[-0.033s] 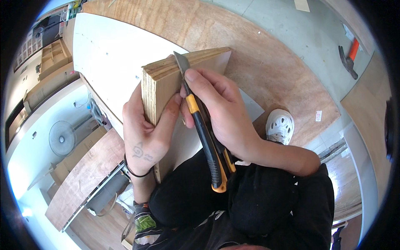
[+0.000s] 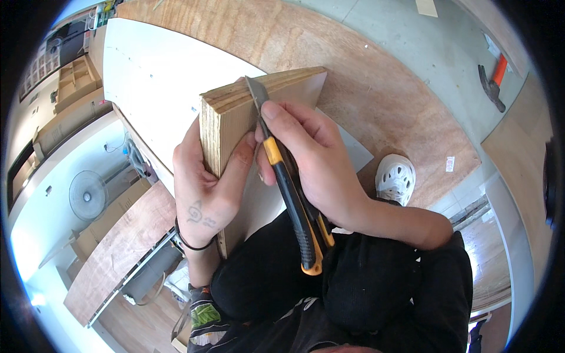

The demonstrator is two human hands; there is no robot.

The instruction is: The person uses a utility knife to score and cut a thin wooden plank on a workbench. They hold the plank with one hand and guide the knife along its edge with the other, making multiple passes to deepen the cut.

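Note:
A thick wooden panel (image 2: 219, 136) with a layered, rough edge and a pale face stands tilted above my lap. My left hand (image 2: 209, 182) is closed round its near left side, thumb on the pale face. In my right hand (image 2: 312, 147) is a black and yellow utility knife (image 2: 288, 200), its blade out and its tip at the panel's upper edge. The thumb presses near the base of the blade, and the handle slants down toward my knees. Another black and yellow piece shows behind the handle; I cannot tell what it is.
Beyond the panel lies a large white board (image 2: 159, 65) on a plywood sheet (image 2: 400, 112). My white clog (image 2: 395, 179) rests on the plywood. An orange-handled claw hammer (image 2: 493, 85) is at the far right. A fan (image 2: 88, 195) and another wooden board (image 2: 126, 253) are at the left.
The utility knife has slid very slightly down toward me, its handle end a little lower. My left hand and the panel have not visibly moved.

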